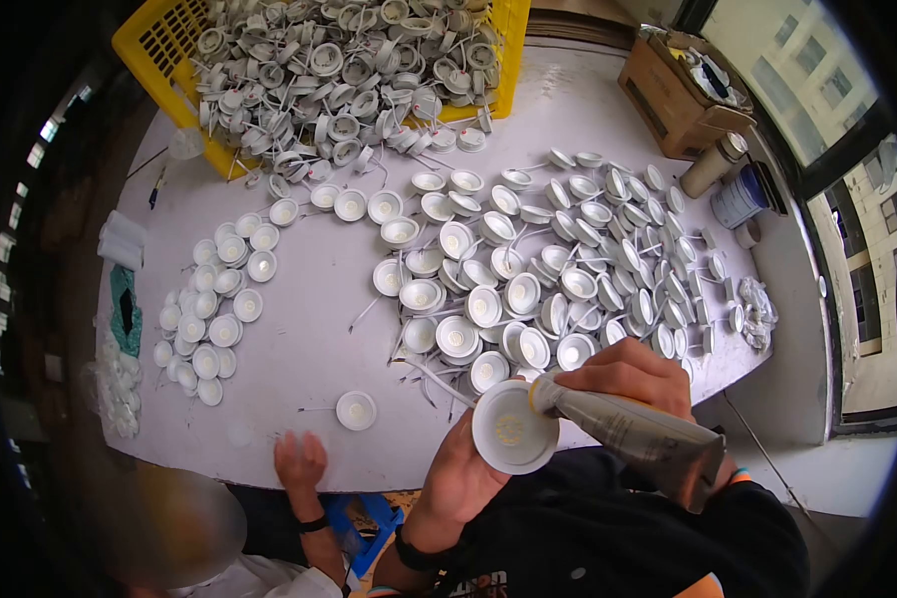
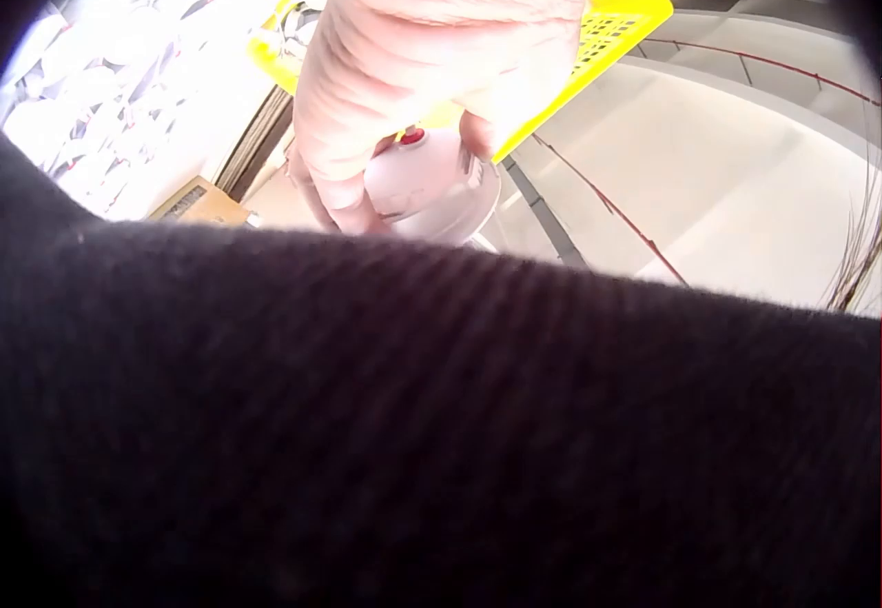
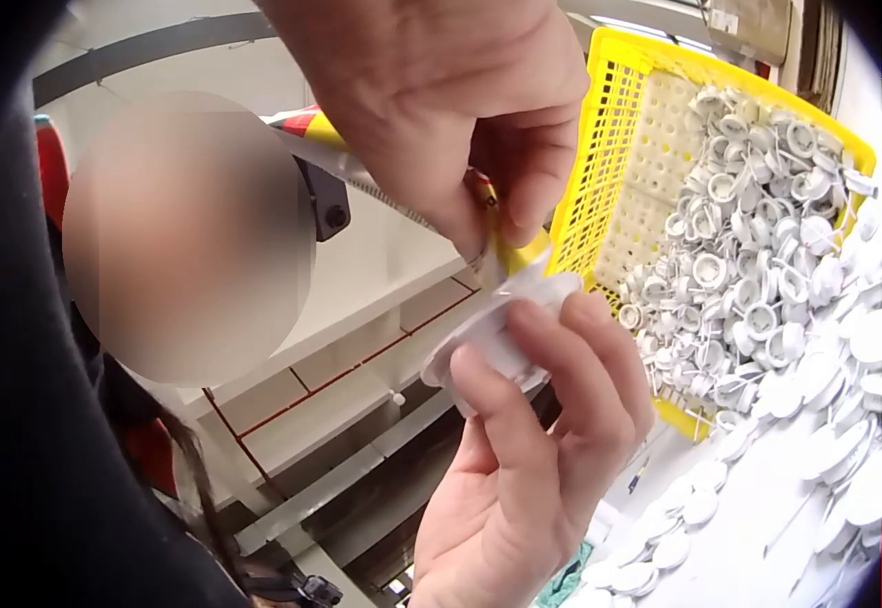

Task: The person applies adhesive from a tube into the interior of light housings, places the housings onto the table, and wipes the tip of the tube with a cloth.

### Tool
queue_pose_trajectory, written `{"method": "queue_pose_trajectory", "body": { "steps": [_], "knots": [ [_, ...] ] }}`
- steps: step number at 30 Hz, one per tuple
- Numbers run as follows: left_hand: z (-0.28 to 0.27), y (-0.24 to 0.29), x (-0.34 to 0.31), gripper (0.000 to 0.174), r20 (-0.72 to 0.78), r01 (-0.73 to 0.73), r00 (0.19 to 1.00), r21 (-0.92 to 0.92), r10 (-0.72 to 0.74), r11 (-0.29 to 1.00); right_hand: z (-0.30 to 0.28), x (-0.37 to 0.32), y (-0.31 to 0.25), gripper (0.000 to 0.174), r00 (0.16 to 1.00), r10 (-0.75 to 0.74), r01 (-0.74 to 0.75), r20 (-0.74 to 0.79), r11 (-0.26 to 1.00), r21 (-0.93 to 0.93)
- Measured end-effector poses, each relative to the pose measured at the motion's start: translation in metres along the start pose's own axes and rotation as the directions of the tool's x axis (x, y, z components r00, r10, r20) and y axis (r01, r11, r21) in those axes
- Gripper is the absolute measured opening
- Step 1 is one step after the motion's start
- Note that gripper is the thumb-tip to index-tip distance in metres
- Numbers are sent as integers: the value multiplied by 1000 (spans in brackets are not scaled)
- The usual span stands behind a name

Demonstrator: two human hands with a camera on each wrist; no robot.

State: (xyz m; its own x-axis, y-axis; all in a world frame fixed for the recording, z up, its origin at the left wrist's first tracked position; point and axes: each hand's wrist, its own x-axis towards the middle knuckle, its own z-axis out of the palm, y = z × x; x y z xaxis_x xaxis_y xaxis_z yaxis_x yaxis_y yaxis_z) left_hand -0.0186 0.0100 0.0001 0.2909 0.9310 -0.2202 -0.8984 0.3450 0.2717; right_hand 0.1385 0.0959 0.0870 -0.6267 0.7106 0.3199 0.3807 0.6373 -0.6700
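In the head view my left hand point(image 1: 458, 478) holds up a round white downlight point(image 1: 515, 444), its open face towards the camera and its cable trailing left. A small yellowish ring pattern shows at the middle of that face. My right hand point(image 1: 636, 379) grips a grey squeeze tube point(image 1: 640, 439) from above. The tube's yellow tip end point(image 1: 543, 394) overlaps the downlight's upper right rim. From the right wrist, the left hand's fingertips point(image 3: 476, 377) support the downlight point(image 3: 507, 346) from its back. Dark sleeve cloth hides much of the left wrist view.
Many white downlights point(image 1: 455, 239) spread over the white table point(image 1: 319, 299), with a smaller group point(image 1: 204, 329) at left. A yellow crate point(image 1: 513, 60) heaped with them stands at the back. Another person's hand point(image 1: 300, 460) is beside a single downlight point(image 1: 356, 410). A cardboard box point(image 1: 668, 95) stands back right.
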Motion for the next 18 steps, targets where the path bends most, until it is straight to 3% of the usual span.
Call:
{"method": "queue_pose_trajectory", "body": {
  "steps": [2,7,10,11,13,15,17,18],
  "knots": [
    [-1,0,-1,52,-46,-20,999,79,23,997,-7,-2,-1,34,993,56,-63,102,996,65],
    [3,0,0,55,-4,-91,996,21,92,996,-16,-7,-2,32,981,56,-77,187,991,108],
    [3,-3,0,54,12,-138,990,22,138,990,-16,-9,0,31,961,45,-117,271,960,255],
    [1,-4,0,54,14,-134,991,29,134,991,-13,-10,2,31,964,45,-115,263,959,257],
    [-4,-5,0,52,82,-89,992,-38,92,995,-1,-12,5,32,977,2,-103,213,881,463],
    [-6,-8,0,53,46,-74,996,-31,75,997,4,-9,2,31,979,-3,-94,202,879,467],
    [-5,-11,0,54,3,-60,998,-28,60,998,9,-2,-5,16,993,50,-87,103,914,397],
    [-4,-12,2,53,-20,-71,997,-1,71,997,13,-2,-1,14,997,-10,-15,77,949,316]
  ]
}}
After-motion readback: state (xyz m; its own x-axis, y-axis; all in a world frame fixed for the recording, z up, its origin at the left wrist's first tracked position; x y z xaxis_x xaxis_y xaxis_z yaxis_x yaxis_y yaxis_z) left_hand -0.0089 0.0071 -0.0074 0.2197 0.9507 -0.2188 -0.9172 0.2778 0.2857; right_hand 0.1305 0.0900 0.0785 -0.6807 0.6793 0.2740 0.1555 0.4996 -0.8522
